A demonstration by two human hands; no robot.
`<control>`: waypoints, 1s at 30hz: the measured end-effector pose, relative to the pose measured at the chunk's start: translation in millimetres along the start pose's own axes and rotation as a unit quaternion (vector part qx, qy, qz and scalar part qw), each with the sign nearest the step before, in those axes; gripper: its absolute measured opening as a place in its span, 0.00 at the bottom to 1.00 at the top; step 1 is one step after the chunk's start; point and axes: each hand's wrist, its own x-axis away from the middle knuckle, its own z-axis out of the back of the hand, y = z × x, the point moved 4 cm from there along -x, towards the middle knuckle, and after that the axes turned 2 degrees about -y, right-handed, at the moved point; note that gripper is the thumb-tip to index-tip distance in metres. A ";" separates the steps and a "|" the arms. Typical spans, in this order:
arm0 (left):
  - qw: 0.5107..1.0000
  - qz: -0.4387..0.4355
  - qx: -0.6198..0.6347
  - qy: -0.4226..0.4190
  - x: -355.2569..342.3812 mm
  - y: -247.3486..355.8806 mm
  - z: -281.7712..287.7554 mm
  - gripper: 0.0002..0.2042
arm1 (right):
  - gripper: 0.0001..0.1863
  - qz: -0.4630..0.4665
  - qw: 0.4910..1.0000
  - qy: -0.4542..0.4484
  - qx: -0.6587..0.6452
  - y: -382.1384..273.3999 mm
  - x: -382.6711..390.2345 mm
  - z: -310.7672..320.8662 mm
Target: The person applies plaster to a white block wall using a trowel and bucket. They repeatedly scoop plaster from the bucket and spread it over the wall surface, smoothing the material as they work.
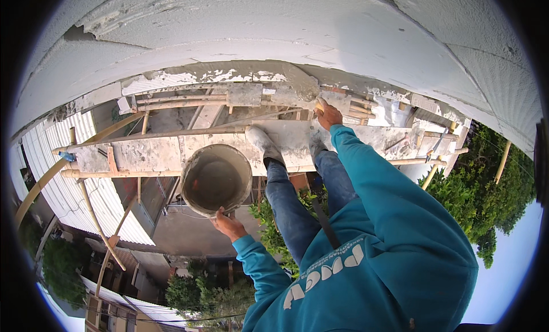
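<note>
My left hand [229,224] is closed on the near rim of a round bucket [246,198], grey with dried cement. Inside the bucket, grey wet mortar [211,183] shows. Farther off to the right, my right hand [329,115] is closed round the light handle of a trowel [301,83]. The trowel's blade looks coated in grey mortar and lies against the lower edge of the white wall [240,46]. A darker grey strip of wet mortar [246,68] runs along that edge, left of the blade.
I stand in dusty boots [265,142] on a narrow, splattered plank [160,152] lashed to bamboo poles [123,173]. Far below are corrugated roofs [74,186] and more buildings. Leafy trees [469,189] grow at the right. A bamboo pole [43,180] slants up at the left.
</note>
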 end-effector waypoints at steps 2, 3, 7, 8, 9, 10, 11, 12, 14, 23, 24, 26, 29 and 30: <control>0.995 -0.055 -0.071 -0.030 2.7 -12.1 5.8 0.28 | 0.29 -0.035 0.999 -0.006 -0.005 41.1 6.3 18.1; 0.994 -0.062 -0.088 -0.036 4.3 -18.9 7.5 0.28 | 0.28 -0.051 0.999 -0.004 0.004 55.6 11.3 25.7; 0.997 -0.042 -0.063 -0.012 16.7 -35.0 1.9 0.29 | 0.27 -0.042 0.998 0.014 -0.038 69.1 32.2 29.3; 0.998 -0.035 -0.059 -0.001 23.1 -35.5 -3.2 0.30 | 0.28 -0.024 0.998 0.017 -0.047 61.2 36.0 23.5; 1.000 -0.014 -0.008 -0.004 29.9 -36.6 -9.7 0.30 | 0.29 -0.017 0.997 -0.020 -0.076 51.9 36.5 14.3; 0.999 0.008 0.048 0.009 36.9 -36.7 -14.9 0.30 | 0.29 0.018 0.994 -0.021 -0.106 34.2 33.2 4.3; 0.994 0.011 0.110 0.001 44.1 -35.0 -20.3 0.31 | 0.28 0.055 0.988 -0.020 -0.142 12.7 30.6 -7.8; 0.994 0.025 0.108 0.015 50.7 -34.8 -23.5 0.31 | 0.29 0.117 0.979 0.023 -0.162 -15.0 27.3 -17.9; 0.993 0.015 0.120 0.001 61.5 -34.3 -32.6 0.31 | 0.30 0.165 0.967 0.003 -0.196 -68.0 13.4 -40.7; 0.995 -0.001 0.098 -0.008 92.5 -47.5 -43.3 0.30 | 0.30 0.091 0.964 -0.040 -0.246 -107.6 -13.3 -68.8; 0.997 0.005 0.082 -0.002 94.4 -48.5 -41.4 0.30 | 0.30 0.083 0.966 -0.038 -0.240 -82.3 -12.5 -67.1; 0.998 0.007 0.068 -0.003 97.7 -50.0 -39.0 0.30 | 0.28 0.101 0.967 0.003 -0.233 -28.3 -7.3 -59.0; 0.997 -0.041 -0.054 -0.030 102.7 -44.9 -40.2 0.30 | 0.32 0.076 0.976 0.027 -0.204 56.8 2.4 -41.2; 0.999 -0.029 -0.021 -0.034 104.9 -44.1 -40.6 0.30 | 0.33 0.052 0.980 0.012 -0.192 84.8 5.8 -34.4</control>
